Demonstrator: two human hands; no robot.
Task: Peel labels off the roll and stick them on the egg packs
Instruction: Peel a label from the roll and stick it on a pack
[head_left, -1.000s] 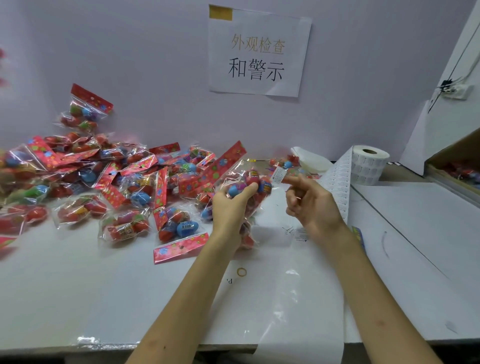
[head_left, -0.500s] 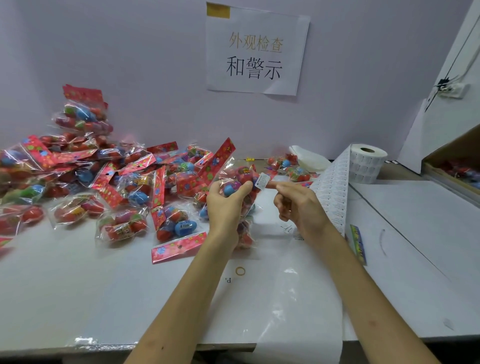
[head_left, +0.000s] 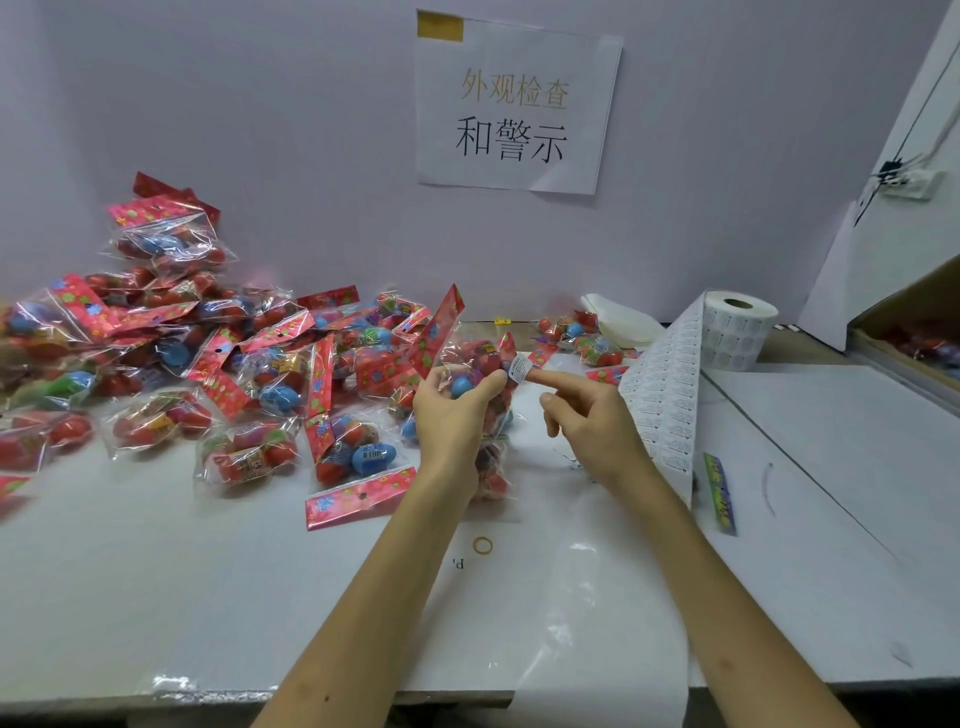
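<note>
Left of the held egg pack (head_left: 479, 347), heap of egg packs (head_left: 208, 364): clear bags of red, blue and green eggs with red header cards, piled on the white table (head_left: 156, 571) up against the wall.
left hand (head_left: 452, 415): fingers and thumb curled round the middle of the held egg pack, keeping it upright above the table.
held egg pack: red header card on top, leaning left; its lower end hangs below the left hand.
rubber band (head_left: 482, 545): flat on the table below the held egg pack, nearer the person.
sign (head_left: 517, 104): white sheet with Chinese characters on the wall, high above the held egg pack.
label (head_left: 521, 369): small, white and printed, touching the film at the upper right edge of the held egg pack.
right hand (head_left: 597, 421): just right of the held egg pack; forefinger (head_left: 550, 376) straight, its tip on the label; other fingers loosely bent, holding nothing.
label strip (head_left: 665, 395): right of the held egg pack, beyond the right hand, rising from the table to the roll.
label roll (head_left: 737, 332): farther right, standing on end.
cardboard box (head_left: 909, 322): far right of the held egg pack; contents are blurred.
</note>
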